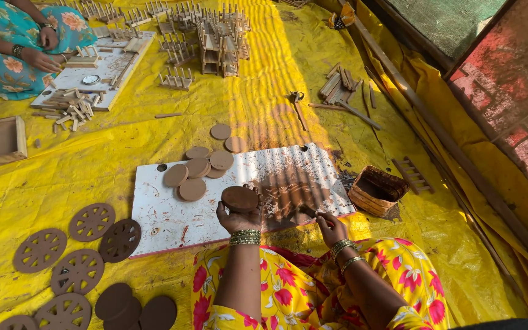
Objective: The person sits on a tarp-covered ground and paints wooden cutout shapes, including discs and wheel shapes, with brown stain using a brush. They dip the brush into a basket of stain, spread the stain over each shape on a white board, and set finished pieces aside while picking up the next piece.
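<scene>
Brown wet-looking disc (pixel 240 197) held flat on fingertips of left hand (pixel 237 218), fingers curled up round its edge, above near edge of white board (pixel 172 226). Right hand (pixel 331 228) closed on small dark tool, tip (pixel 308 211) just right of disc, over brown smear (pixel 291 192). Plain discs (pixel 195 170) beyond left hand; spoked cutout discs (pixel 77 269) far left on yellow sheet (pixel 276 67); woven basket (pixel 377 189) right of right hand. Risk, judged: disc tips off fingertips or smudges if tool pressed hard; fresh coat may mark board.

Sunlit yellow tarpaulin (pixel 288 67), perhaps floor-covering
</scene>
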{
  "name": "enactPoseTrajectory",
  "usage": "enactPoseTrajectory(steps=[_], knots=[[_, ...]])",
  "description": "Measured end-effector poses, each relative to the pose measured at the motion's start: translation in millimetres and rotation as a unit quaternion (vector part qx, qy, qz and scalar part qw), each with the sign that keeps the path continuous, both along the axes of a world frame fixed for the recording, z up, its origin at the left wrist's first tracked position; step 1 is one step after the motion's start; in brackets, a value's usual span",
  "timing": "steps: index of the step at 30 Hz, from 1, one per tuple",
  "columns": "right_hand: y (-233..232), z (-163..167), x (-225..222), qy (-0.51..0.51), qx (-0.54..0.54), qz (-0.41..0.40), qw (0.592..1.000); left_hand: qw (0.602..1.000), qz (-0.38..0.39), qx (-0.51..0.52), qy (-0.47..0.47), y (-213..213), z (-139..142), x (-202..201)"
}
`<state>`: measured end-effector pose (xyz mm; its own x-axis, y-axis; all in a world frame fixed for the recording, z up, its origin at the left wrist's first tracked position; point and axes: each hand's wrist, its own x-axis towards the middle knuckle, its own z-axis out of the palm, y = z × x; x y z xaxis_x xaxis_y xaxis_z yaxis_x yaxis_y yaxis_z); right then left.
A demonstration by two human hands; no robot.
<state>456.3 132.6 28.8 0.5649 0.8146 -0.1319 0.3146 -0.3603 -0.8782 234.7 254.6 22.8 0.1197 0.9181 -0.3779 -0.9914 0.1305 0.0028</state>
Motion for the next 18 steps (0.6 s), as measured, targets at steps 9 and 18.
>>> enactPoseTrajectory(steps=[9,18], knots=[[32.5,-22.1,24.1,-0.06,0.035,-0.022,0.997,0.998,-0.003,-0.042,0.051,19.5,-23.2,28.0],[42.5,-44.5,13.5,-0.019,0.04,0.19,0.981,0.987,-0.037,-0.103,0.115,35.7,-47.3,40.3]])
